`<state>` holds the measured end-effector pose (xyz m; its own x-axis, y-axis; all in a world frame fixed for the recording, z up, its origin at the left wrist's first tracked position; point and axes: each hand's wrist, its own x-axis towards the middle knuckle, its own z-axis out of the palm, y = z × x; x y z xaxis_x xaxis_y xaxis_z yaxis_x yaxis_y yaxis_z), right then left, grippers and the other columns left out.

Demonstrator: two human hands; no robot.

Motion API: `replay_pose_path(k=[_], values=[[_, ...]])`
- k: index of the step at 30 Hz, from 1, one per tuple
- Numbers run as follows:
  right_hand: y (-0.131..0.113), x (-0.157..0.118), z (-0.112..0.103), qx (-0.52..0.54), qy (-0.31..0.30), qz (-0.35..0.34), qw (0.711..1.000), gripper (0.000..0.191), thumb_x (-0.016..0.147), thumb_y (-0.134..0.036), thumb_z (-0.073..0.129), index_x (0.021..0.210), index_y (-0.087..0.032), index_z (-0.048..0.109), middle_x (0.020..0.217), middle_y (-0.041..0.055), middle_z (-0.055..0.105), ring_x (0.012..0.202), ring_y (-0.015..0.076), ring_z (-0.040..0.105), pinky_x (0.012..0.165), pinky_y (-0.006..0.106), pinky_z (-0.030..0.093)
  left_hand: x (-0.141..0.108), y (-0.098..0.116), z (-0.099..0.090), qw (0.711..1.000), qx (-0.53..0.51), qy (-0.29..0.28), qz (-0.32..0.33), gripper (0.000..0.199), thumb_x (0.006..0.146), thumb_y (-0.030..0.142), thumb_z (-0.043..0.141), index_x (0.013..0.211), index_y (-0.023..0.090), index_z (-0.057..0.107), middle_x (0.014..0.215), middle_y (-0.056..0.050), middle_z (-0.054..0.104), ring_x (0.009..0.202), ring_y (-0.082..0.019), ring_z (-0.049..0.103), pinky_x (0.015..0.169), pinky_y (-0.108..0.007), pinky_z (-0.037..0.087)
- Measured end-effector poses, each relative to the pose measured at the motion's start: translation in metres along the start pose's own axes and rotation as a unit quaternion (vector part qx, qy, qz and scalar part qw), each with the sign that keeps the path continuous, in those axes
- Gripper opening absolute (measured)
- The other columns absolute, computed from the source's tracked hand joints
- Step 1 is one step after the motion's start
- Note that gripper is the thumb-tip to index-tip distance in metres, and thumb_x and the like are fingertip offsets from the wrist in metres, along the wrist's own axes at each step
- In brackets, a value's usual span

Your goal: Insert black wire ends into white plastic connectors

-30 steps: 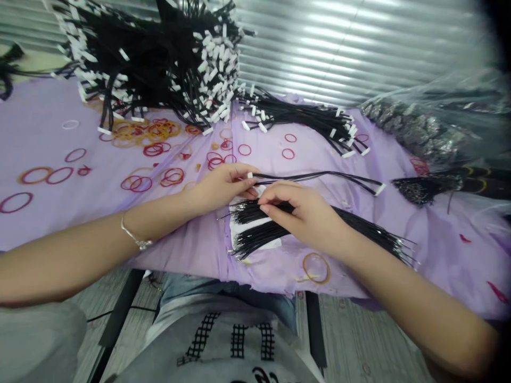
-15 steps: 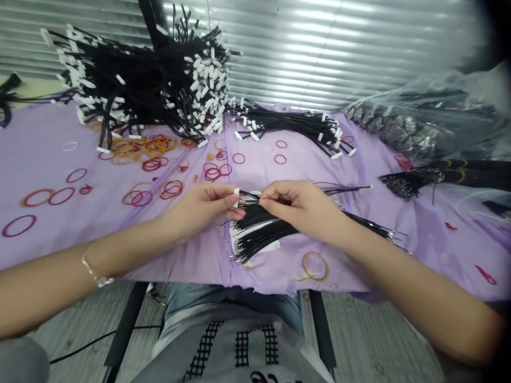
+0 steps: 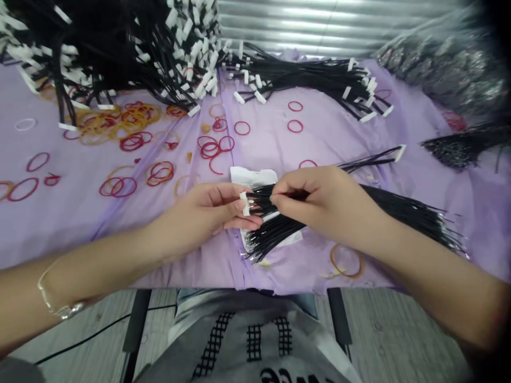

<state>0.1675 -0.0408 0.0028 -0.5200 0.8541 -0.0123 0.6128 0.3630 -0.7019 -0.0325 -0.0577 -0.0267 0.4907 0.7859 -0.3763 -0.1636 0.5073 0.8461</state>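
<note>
Between the thumb and fingers of my left hand [image 3: 225, 207] is a small white connector housing [image 3: 245, 204]. My right hand [image 3: 315, 194] pinches a thin black wire just right of the housing; its tip is too small to make out. Several black wires run from the housing under my right hand to another white connector [image 3: 400, 153] beyond it. Below both hands, a bundle of loose black wires [image 3: 275, 232] with bare metal ends lies over a white sheet [image 3: 255, 176]. My right forearm crosses above the bundle's far half.
A tall heap of black cables with white connectors [image 3: 195, 50] stands at the back left, a smaller pile [image 3: 307, 74] beside it. Red and yellow rubber bands [image 3: 131, 119] are scattered on the purple cloth [image 3: 159, 260]. At the right are plastic bags [image 3: 443, 69] and another wire bundle [image 3: 455, 149].
The view has moved closer and lower, so the back piles sit higher in it. Both hands keep their pinch at the white connector housing, and the far connector shows more plainly.
</note>
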Motion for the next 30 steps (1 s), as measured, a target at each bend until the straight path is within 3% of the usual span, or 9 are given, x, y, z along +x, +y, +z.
replay_pose_path(k=[11,30], values=[[0.0025,-0.0024,0.0032,0.026,0.019,0.007,0.999,0.013,0.073,-0.012,0.054,0.063,-0.018,0.06,0.054,-0.0035,0.054,0.05,0.008,0.043,0.046,0.023,0.031,-0.0012,0.0013,0.0039,1.0,0.011,0.024,0.001,0.009,0.083,0.01,0.061,0.088,0.012,0.068,0.082,-0.003,0.07,0.072,-0.011,0.068,0.069,-0.018,0.056],[0.0044,-0.0011,0.0014,0.051,-0.005,0.028,0.998,0.014,0.072,-0.015,0.053,0.059,-0.017,0.06,0.05,-0.0044,0.05,0.044,0.006,0.04,0.041,0.021,0.028,-0.001,-0.0011,0.0008,0.999,0.048,0.002,0.011,0.012,0.082,0.018,0.064,0.093,0.014,0.069,0.086,-0.005,0.07,0.076,-0.012,0.067,0.071,-0.018,0.055]])
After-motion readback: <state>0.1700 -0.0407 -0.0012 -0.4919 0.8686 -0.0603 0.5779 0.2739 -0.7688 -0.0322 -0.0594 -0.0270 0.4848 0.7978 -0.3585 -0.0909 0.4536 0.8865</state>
